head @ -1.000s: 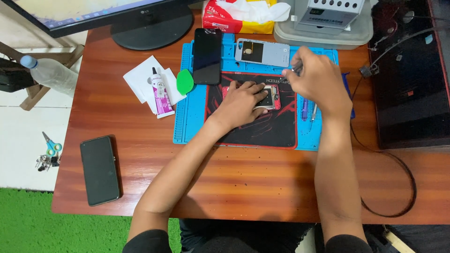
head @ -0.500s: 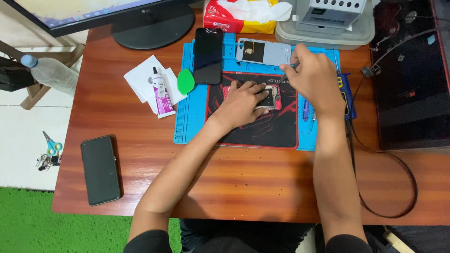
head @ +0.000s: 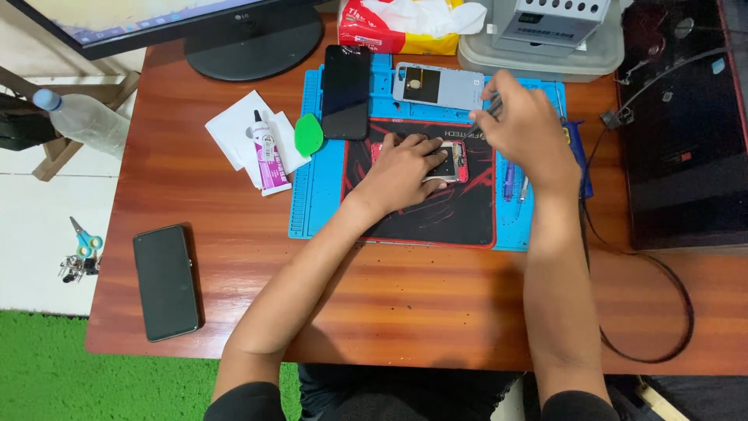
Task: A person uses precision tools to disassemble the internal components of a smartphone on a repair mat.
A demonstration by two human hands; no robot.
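Observation:
My left hand point(head: 401, 168) lies flat on an opened phone body point(head: 454, 162) with a pink frame, pinning it to the black and red pad point(head: 444, 210) on the blue work mat point(head: 315, 195). My right hand point(head: 528, 132) hovers just right of it and pinches thin metal tweezers point(head: 485, 115), tips pointing down-left toward the phone. A grey phone back cover point(head: 436, 84) lies beyond the hands, and a detached black screen point(head: 347, 91) lies to its left.
A green pick point(head: 308, 134), a glue tube point(head: 265, 148) and white papers point(head: 234, 129) sit left of the mat. A black phone point(head: 165, 282) lies near the table's left front. Monitor base point(head: 253, 40), tissue pack point(head: 397, 27), grey tray point(head: 545, 47), black cable point(head: 670, 312) surround.
My right hand has shifted slightly left and back with the tweezers. My left hand stays on the phone body.

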